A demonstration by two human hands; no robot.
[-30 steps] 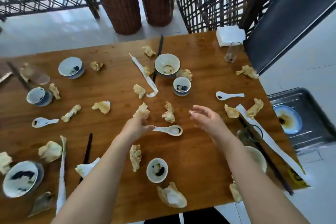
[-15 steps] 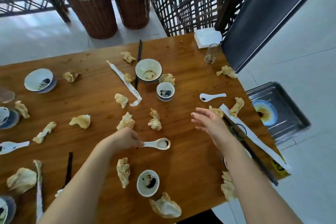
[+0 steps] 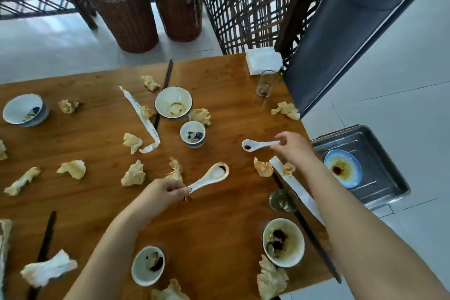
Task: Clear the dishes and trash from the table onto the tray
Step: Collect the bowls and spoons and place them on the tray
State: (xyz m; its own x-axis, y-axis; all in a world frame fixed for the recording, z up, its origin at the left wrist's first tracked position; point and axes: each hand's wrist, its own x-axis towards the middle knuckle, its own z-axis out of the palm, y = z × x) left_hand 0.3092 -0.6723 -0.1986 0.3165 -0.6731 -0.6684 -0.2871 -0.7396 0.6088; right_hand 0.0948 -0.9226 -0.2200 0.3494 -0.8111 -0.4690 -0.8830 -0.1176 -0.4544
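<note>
Right of the table, the tray holds one sauce-smeared plate, while the left hand pinches a white spoon, the right hand pinches a second spoon, a near bowl holds dark scraps, and a crumpled tissue is cropped.

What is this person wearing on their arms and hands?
Nothing that shows. The left arm and right arm are bare to the picture's edge, with no sleeves in view. The left hand and right hand have no gloves, and no watch, bracelet or ring is visible.
</note>
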